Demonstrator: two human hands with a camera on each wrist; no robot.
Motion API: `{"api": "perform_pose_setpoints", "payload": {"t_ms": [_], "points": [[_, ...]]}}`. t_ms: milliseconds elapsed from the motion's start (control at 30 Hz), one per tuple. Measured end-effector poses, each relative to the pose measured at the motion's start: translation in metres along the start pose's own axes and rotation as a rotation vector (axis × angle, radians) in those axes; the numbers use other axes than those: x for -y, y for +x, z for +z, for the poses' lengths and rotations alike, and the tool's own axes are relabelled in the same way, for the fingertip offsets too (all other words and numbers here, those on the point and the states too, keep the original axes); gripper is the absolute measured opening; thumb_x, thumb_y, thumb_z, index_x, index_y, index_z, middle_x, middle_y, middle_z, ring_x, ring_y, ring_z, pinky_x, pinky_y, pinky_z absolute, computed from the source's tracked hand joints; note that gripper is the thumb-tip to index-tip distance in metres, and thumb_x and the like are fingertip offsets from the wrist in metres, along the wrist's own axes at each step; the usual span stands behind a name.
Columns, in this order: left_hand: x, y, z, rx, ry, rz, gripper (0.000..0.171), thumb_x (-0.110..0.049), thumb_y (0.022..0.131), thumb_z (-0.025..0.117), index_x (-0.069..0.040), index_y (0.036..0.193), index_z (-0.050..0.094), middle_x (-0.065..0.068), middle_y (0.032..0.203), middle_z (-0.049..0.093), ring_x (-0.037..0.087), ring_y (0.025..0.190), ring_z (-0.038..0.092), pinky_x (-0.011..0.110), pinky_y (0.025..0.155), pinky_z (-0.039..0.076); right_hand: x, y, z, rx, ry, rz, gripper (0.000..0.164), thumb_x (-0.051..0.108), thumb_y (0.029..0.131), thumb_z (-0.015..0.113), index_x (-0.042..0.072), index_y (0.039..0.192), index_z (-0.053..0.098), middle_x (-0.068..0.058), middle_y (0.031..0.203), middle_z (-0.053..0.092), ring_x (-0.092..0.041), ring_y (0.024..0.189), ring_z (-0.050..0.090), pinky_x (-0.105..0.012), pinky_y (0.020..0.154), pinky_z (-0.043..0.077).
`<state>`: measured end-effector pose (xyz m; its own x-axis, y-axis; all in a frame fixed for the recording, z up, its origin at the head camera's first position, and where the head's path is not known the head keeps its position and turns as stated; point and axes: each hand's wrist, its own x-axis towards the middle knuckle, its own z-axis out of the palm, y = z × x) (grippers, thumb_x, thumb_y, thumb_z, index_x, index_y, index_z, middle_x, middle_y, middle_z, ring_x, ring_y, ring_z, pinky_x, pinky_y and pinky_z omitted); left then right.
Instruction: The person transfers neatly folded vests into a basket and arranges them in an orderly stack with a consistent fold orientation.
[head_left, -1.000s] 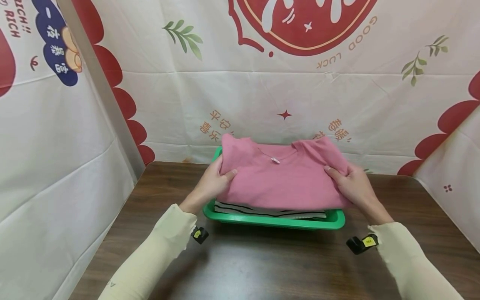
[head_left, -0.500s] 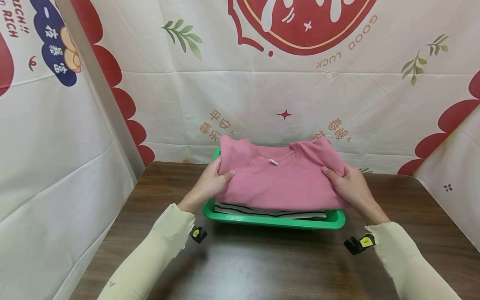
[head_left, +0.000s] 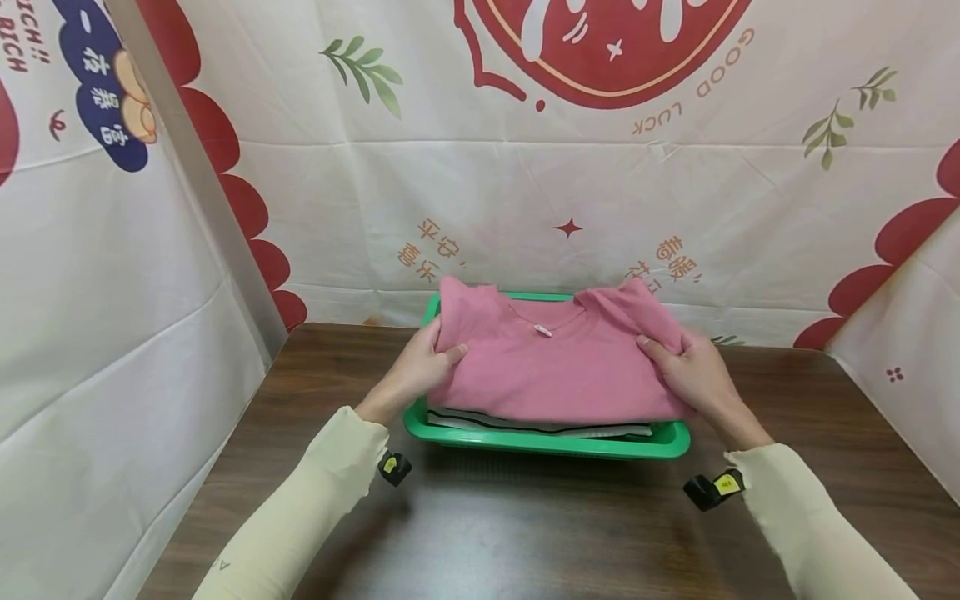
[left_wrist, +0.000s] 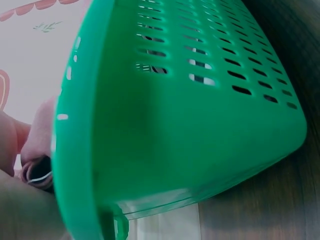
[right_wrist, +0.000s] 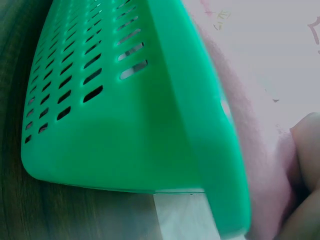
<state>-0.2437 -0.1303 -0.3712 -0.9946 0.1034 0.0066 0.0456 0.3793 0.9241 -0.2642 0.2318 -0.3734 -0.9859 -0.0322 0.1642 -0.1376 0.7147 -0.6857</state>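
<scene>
A folded pink T-shirt [head_left: 547, 375] with a small white tag at its neckline lies across the top of a green plastic basket [head_left: 555, 442]. My left hand [head_left: 427, 358] grips the shirt's left side, thumb on top and the other fingers out of sight beneath. On the opposite side my right hand [head_left: 693, 371] holds the shirt in the same way. Under the pink shirt, a striped black-and-white garment [head_left: 540, 425] shows along the basket's front. Both wrist views show mostly the basket's slotted wall [left_wrist: 150, 125], with part of each hand at the edge.
The basket stands on a dark wooden table [head_left: 525, 533], near its back edge. Behind it hangs a white printed cloth [head_left: 480, 192], and another cloth panel [head_left: 150, 333] runs along the left side.
The pink shirt has come down slightly and toward me, so the basket's back rim now shows behind the neckline. Both hands still grip it; the right has shifted a little left.
</scene>
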Motion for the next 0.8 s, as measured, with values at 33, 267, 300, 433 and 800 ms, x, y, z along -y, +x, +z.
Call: {"api": "perform_pose_setpoints", "payload": {"t_ms": [33, 267, 300, 433, 800], "points": [[0.001, 0.000, 0.000, 0.002, 0.003, 0.004, 0.044, -0.020, 0.094, 0.056, -0.019, 0.136, 0.044, 0.006, 0.129, 0.053, 0.022, 0.111, 0.050, 0.048, 0.102, 0.038, 0.000, 0.000, 0.000, 0.004, -0.004, -0.001, 0.051, 0.050, 0.091, 0.051, 0.001, 0.102, 0.059, -0.012, 0.073, 0.056, -0.018, 0.055, 0.052, -0.033, 0.046, 0.045], [0.004, 0.003, 0.000, 0.037, -0.002, 0.023, 0.042, -0.018, 0.094, 0.055, -0.019, 0.135, 0.044, 0.006, 0.127, 0.054, 0.022, 0.110, 0.051, 0.048, 0.102, 0.039, 0.003, -0.002, 0.001, 0.005, -0.044, 0.002, 0.051, 0.050, 0.091, 0.051, 0.000, 0.092, 0.056, -0.011, 0.068, 0.054, -0.017, 0.052, 0.051, -0.033, 0.043, 0.044], [0.004, 0.002, 0.000, 0.040, -0.003, 0.027, 0.041, -0.017, 0.094, 0.055, -0.019, 0.134, 0.045, 0.006, 0.127, 0.054, 0.022, 0.109, 0.051, 0.048, 0.101, 0.040, 0.003, -0.002, 0.001, 0.005, -0.051, -0.002, 0.050, 0.050, 0.091, 0.051, 0.000, 0.089, 0.056, -0.011, 0.067, 0.053, -0.018, 0.051, 0.050, -0.032, 0.043, 0.044], [0.005, 0.002, 0.001, 0.052, 0.012, 0.025, 0.035, -0.016, 0.094, 0.054, -0.019, 0.128, 0.048, 0.007, 0.122, 0.057, 0.022, 0.104, 0.053, 0.048, 0.097, 0.043, 0.004, -0.004, 0.004, -0.002, -0.081, -0.021, 0.045, 0.045, 0.092, 0.052, 0.001, 0.084, 0.056, -0.012, 0.067, 0.054, -0.019, 0.051, 0.049, -0.032, 0.042, 0.043], [0.008, 0.002, 0.003, 0.064, 0.079, 0.018, 0.028, -0.014, 0.094, 0.053, -0.016, 0.122, 0.050, 0.008, 0.116, 0.058, 0.024, 0.100, 0.052, 0.047, 0.093, 0.045, 0.009, -0.008, 0.014, -0.039, -0.129, -0.048, 0.037, 0.037, 0.093, 0.053, 0.001, 0.095, 0.060, -0.016, 0.075, 0.059, -0.023, 0.057, 0.051, -0.032, 0.046, 0.044]]}}
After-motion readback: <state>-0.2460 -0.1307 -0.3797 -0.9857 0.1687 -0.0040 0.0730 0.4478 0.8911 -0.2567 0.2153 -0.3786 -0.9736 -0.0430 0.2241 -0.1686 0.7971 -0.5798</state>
